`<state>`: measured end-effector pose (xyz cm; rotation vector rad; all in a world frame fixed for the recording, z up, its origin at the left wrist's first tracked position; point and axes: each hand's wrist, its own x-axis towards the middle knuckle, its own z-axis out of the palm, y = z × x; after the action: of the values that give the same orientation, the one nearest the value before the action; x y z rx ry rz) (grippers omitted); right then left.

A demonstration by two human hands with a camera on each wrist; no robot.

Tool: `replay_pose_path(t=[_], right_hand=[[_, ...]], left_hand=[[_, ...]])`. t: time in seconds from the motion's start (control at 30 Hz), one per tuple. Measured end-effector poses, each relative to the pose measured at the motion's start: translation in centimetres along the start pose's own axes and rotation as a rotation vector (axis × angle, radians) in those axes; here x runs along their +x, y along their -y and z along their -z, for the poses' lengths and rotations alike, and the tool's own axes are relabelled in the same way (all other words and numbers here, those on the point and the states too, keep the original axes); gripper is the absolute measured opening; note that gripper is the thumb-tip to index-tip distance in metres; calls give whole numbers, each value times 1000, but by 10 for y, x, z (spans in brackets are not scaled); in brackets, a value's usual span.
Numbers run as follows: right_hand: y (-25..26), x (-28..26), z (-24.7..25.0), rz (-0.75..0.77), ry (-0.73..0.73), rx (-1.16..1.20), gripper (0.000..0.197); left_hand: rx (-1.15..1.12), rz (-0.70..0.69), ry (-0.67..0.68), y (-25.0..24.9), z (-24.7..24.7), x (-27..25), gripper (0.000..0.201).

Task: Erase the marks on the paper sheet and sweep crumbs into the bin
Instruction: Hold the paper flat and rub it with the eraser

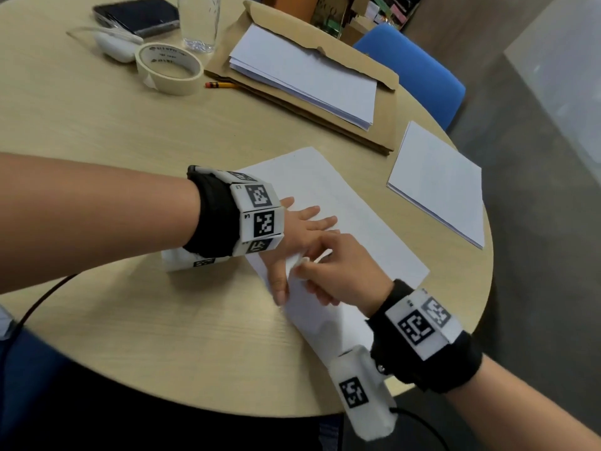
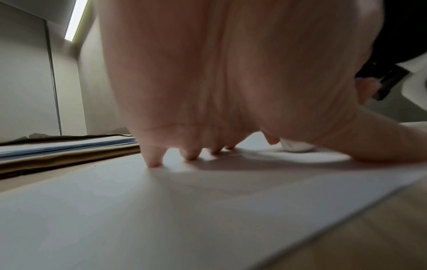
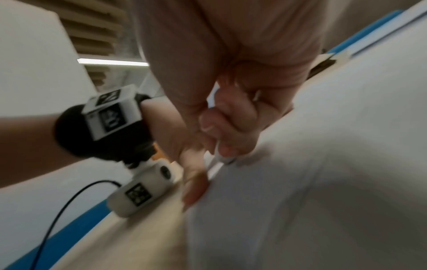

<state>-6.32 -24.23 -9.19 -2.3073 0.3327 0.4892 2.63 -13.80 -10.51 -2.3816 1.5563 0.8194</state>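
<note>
A white paper sheet (image 1: 351,222) lies slanted on the round wooden table (image 1: 97,131). My left hand (image 1: 299,232) lies flat on the sheet with its fingers spread, the fingertips (image 2: 153,160) pressing the paper (image 2: 161,210) down. My right hand (image 1: 328,265) pinches a small white eraser (image 1: 300,262) against the sheet, right beside the left thumb. From the left wrist view the eraser (image 2: 297,146) shows as a white lump touching the paper. In the blurred right wrist view the curled fingers (image 3: 233,126) hold the eraser (image 3: 218,157) on the paper. No marks or crumbs are discernible.
A brown envelope (image 1: 383,92) bears a stack of white sheets (image 1: 305,76) at the back. Another paper stack (image 1: 439,183) lies at the right edge. A masking tape roll (image 1: 169,68), a pencil (image 1: 221,84), a glass (image 1: 199,21) and a phone (image 1: 136,14) stand far left. A blue chair (image 1: 422,73) is behind.
</note>
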Motion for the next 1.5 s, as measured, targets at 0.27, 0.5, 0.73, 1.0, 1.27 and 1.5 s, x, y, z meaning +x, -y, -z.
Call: replay_pose_path(t=[0.27, 0.5, 0.73, 1.0, 1.27, 1.5], right_hand=[[-23, 5, 38, -141, -192, 3, 8], [-11, 1, 20, -14, -86, -26, 7], [-4, 7, 23, 35, -50, -61, 6], [2, -19, 7, 157, 260, -205, 4], [-7, -8, 11, 233, 62, -260, 12], [0, -1, 23, 212, 116, -230, 17]], left_hand=[[-106, -32, 54, 14, 14, 1, 87], [-24, -43, 80, 19, 18, 7, 100], [84, -16, 119, 16, 20, 8, 124], [104, -7, 121, 13, 21, 9, 128], [69, -15, 115, 14, 21, 8, 126], [80, -10, 121, 14, 21, 8, 129]])
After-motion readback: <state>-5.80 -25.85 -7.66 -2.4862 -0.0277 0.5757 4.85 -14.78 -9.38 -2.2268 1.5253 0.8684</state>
